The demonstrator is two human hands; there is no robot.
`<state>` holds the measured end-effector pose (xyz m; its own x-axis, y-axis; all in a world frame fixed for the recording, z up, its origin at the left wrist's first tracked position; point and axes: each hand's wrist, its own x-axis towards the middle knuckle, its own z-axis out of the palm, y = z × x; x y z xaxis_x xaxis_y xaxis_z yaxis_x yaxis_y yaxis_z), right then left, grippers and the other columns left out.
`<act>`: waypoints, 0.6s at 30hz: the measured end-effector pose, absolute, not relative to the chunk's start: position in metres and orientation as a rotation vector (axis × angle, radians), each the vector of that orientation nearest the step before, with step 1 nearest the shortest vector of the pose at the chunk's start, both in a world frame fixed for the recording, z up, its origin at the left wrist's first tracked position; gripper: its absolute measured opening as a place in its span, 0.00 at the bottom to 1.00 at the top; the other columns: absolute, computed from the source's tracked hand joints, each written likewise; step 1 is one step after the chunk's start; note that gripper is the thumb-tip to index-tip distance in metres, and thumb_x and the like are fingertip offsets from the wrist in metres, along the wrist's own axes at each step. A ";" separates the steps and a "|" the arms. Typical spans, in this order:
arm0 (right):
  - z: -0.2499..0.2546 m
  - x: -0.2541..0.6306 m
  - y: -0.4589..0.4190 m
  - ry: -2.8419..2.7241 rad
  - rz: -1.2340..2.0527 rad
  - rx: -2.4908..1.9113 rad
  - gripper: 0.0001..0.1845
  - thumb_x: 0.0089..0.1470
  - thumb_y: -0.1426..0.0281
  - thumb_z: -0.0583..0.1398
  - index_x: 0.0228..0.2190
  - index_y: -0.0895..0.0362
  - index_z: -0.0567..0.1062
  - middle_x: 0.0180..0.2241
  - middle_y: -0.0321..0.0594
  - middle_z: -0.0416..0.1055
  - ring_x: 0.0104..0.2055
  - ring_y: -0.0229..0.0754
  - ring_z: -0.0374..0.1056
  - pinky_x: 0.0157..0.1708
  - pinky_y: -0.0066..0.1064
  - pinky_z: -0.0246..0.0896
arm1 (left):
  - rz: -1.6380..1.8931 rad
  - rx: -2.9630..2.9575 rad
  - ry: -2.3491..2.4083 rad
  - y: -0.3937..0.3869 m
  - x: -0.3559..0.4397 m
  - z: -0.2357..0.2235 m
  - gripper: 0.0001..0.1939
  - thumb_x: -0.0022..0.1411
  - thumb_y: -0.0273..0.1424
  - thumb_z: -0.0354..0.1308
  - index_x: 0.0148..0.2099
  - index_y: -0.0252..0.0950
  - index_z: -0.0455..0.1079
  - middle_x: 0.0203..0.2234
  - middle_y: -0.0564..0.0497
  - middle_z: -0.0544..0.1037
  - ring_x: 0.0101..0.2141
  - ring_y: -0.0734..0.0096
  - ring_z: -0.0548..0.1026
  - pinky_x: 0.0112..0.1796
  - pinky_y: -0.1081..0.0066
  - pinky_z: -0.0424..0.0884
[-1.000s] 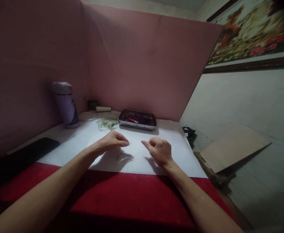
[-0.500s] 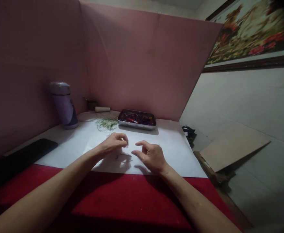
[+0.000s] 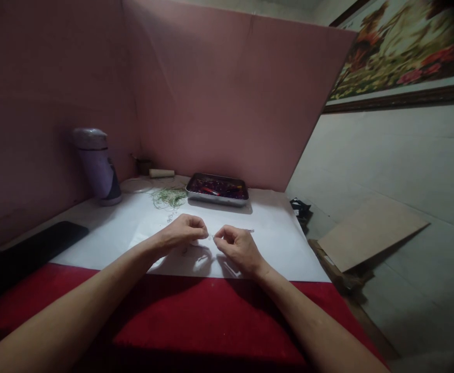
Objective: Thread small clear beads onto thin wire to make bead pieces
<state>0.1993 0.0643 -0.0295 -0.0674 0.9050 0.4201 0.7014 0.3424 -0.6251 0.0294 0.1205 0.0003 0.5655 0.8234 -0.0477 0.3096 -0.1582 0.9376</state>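
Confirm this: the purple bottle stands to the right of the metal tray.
Wrong side: the head view shows the purple bottle standing to the left of the metal tray.

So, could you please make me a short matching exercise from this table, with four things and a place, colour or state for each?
1. Small clear piece
2. Tray
3. Bottle
4. Tangled strands

A. Purple, standing upright
B. Between the fingertips of the left hand and right hand
C. Green, in a loose heap
D. Metal, holding dark contents

Pairs: 1-B, 2-D, 3-A, 4-C
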 end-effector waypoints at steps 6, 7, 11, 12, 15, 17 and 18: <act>-0.028 0.198 0.063 -1.836 0.371 -1.359 0.10 0.48 0.67 0.58 0.33 0.56 0.75 0.15 0.29 0.62 0.18 0.32 0.57 0.21 0.23 0.51 | 0.597 1.721 0.879 0.119 0.029 0.000 0.06 0.46 0.31 0.55 0.25 0.32 0.67 0.16 0.57 0.64 0.19 0.78 0.59 0.22 0.76 0.53; -0.028 0.198 0.063 -1.837 0.367 -1.349 0.10 0.48 0.67 0.57 0.34 0.56 0.75 0.15 0.29 0.62 0.18 0.32 0.57 0.21 0.23 0.51 | 0.595 1.723 0.862 0.119 0.029 0.000 0.06 0.46 0.31 0.55 0.25 0.32 0.68 0.16 0.57 0.63 0.19 0.78 0.59 0.22 0.76 0.53; -0.029 0.199 0.065 -1.838 0.369 -1.354 0.08 0.49 0.68 0.56 0.27 0.56 0.74 0.16 0.30 0.64 0.19 0.32 0.58 0.21 0.23 0.52 | 0.590 1.731 0.855 0.118 0.029 0.001 0.06 0.46 0.32 0.55 0.25 0.33 0.67 0.16 0.57 0.63 0.19 0.78 0.59 0.22 0.76 0.53; -0.030 0.199 0.066 -1.833 0.380 -1.362 0.08 0.49 0.69 0.55 0.26 0.57 0.74 0.16 0.30 0.65 0.19 0.32 0.58 0.21 0.23 0.52 | 0.588 1.729 0.868 0.118 0.029 0.002 0.07 0.46 0.32 0.55 0.25 0.33 0.67 0.16 0.57 0.64 0.19 0.77 0.59 0.22 0.76 0.53; -0.032 0.201 0.068 -1.809 0.414 -1.367 0.07 0.49 0.70 0.55 0.26 0.57 0.73 0.17 0.31 0.66 0.19 0.33 0.59 0.21 0.23 0.53 | 0.583 1.720 0.881 0.120 0.027 0.000 0.07 0.47 0.32 0.55 0.26 0.33 0.68 0.16 0.56 0.65 0.19 0.77 0.59 0.22 0.75 0.53; -0.032 0.201 0.069 -1.791 0.426 -1.364 0.07 0.49 0.70 0.55 0.26 0.57 0.73 0.19 0.32 0.68 0.20 0.33 0.60 0.22 0.23 0.54 | 0.597 1.728 0.858 0.121 0.026 -0.001 0.07 0.47 0.32 0.55 0.27 0.33 0.69 0.16 0.56 0.65 0.20 0.77 0.60 0.22 0.75 0.53; -0.032 0.202 0.069 -1.784 0.425 -1.366 0.07 0.49 0.69 0.55 0.25 0.57 0.72 0.19 0.33 0.68 0.20 0.33 0.61 0.22 0.23 0.54 | 0.604 1.733 0.845 0.122 0.026 -0.002 0.07 0.47 0.32 0.55 0.27 0.33 0.69 0.17 0.56 0.66 0.20 0.77 0.60 0.23 0.75 0.54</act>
<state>0.2015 0.0690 -0.0319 -0.0655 0.9121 0.4047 0.6319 0.3518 -0.6906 0.0260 0.1223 -0.0021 0.6206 0.7840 -0.0086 0.2454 -0.1839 0.9518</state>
